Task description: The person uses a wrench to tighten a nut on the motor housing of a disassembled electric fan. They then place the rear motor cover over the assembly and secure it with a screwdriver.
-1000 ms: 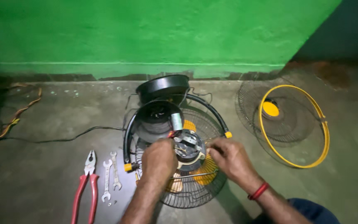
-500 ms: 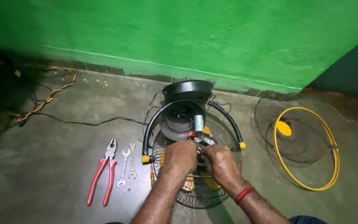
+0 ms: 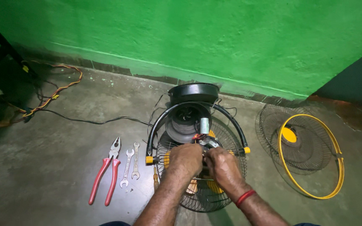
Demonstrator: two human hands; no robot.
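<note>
here, seen from the head camera, a dismantled floor fan point(image 3: 197, 167) lies on its back on the concrete floor point(image 3: 55, 175), so that its motor point(image 3: 202, 142) faces up within easy reach of both hands. the left hand point(image 3: 185, 159) is curled over the motor's near side, fingers pressed together around the housing, apparently to steady it. the right hand point(image 3: 222, 165) meets it from the other side, its fingertips bunched at the small metal parts and red wires just above the knuckles; whether they pinch a wire or a fastener cannot be told, since the hands hide the contact. a red thread band point(image 3: 244, 197) circles the right wrist. a small grey cylinder point(image 3: 205, 125), likely a capacitor, stands upright just beyond the hands. the black u-shaped stand point(image 3: 197, 121) arches over the motor, with yellow knobs point(image 3: 149, 160) at its pivots, and the rear wire guard point(image 3: 206, 196) lies beneath the hands as a cradle. a round black cover point(image 3: 193, 93) sits beyond, near the green wall point(image 3: 189, 37).

tools are laid out parallel, just left of the fan: red-handled pliers point(image 3: 105, 171) and two open-ended spanners point(image 3: 130, 165), with a screwdriver point(image 3: 156, 178) against the guard. the front guard with yellow rim point(image 3: 306, 155) lies well apart on the right, kept clear of the work. a black power cord point(image 3: 89, 121) trails left toward a tangle of coloured wires point(image 3: 51, 98).
</note>
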